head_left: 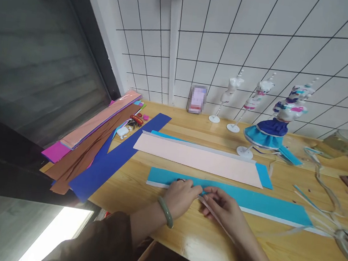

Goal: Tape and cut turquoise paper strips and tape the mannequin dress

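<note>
Your teal strip (263,201), long, flat and matte with a straight white band (277,218) on its near edge, lies on the smooth wood-grained desk (140,204). Your left hand (181,195), behind a rounded, polished green bangle (165,212), rests on it left of the middle, fingers bent and close together; whether they grip any of it, you cannot tell from here. Your right hand (223,207) is just beside, thumb and forefinger pinching a thin, pale tape (214,215) at the strip's near edge; the tape trails down toward you under the wrist.

Beyond the teal strip lies a wide, flat pale pink strip (198,159), with bright blue sheets (264,176) showing from beneath. To its left, a deep blue strip (106,171) slants across the desk, beside layered brown strips (86,150) and a glossy clear-wrapped peach bundle (99,120). Farther behind it stand small white dress forms (228,90) on round bases, one wearing a gathered blue skirt (264,132). Loose, curling ribbons (327,188) lie past its right end.
</note>
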Demonstrator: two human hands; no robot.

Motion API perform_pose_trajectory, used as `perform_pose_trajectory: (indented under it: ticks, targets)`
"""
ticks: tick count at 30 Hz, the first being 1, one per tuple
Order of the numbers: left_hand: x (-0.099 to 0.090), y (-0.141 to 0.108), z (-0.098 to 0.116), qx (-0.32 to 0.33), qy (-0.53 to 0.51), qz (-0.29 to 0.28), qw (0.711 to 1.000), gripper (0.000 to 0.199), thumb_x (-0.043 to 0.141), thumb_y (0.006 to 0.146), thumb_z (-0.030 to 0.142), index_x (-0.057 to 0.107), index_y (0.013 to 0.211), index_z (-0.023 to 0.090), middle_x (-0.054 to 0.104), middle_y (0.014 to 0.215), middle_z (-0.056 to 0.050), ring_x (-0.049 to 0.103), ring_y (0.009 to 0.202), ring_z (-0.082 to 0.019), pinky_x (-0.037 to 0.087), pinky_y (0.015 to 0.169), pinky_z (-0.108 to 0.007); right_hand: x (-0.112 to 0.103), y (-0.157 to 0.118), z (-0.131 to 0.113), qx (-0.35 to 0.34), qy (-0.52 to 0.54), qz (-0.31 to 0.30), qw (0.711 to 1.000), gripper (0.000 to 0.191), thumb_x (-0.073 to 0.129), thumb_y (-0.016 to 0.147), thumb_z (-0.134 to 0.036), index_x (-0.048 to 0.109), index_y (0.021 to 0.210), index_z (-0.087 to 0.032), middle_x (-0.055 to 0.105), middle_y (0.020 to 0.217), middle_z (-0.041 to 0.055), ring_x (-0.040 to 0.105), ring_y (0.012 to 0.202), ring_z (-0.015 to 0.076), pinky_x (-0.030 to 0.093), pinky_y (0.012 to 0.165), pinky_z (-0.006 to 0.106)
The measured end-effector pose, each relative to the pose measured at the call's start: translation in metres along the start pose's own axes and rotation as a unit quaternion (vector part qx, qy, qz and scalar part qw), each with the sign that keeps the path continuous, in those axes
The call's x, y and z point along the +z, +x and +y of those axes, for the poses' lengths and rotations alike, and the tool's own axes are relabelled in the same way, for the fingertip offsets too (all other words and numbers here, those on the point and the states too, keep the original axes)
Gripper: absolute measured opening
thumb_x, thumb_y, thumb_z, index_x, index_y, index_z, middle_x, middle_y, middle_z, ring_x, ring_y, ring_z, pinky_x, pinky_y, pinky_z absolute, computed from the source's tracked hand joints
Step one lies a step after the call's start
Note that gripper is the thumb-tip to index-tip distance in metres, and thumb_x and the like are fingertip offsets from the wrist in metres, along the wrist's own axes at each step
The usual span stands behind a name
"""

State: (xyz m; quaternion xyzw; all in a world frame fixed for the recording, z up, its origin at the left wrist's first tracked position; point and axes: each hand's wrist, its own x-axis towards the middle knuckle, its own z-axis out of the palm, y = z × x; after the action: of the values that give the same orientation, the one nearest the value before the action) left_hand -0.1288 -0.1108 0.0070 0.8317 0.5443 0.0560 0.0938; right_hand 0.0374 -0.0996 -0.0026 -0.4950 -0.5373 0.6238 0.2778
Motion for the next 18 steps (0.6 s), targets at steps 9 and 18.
perform_pose_trajectory:
  ticks: [9, 18]
  targets:
    - [-0.002, -0.001, 0.003, 0.003, 0.041, -0.021, 0.999, 0.023, 0.031, 0.089, 0.027, 0.053, 0.098, 0.028, 0.05, 0.084, -0.004, 0.052, 0.076, -0.019, 0.04, 0.062, -0.028, -0.025, -0.003, -0.007, 0.024, 0.084, 0.042, 0.995, 0.042, 0.062, 0.068, -0.05, 0.055, 0.093, -0.017, 0.054, 0.056, -0.0033, 0.046, 0.047, 0.0086, 0.035, 0.043, 0.02]
    - [-0.003, 0.0, 0.005, -0.017, 0.003, -0.033, 0.999, 0.024, 0.031, 0.09, 0.03, 0.053, 0.099, 0.027, 0.05, 0.087, -0.004, 0.051, 0.083, -0.02, 0.041, 0.071, -0.03, -0.031, -0.025, 0.003, -0.016, -0.336, 0.09, 0.937, 0.03, 0.049, 0.076, -0.047, 0.064, 0.079, -0.021, 0.066, 0.07, 0.0036, 0.057, 0.063, 0.0188, 0.04, 0.058, 0.027]
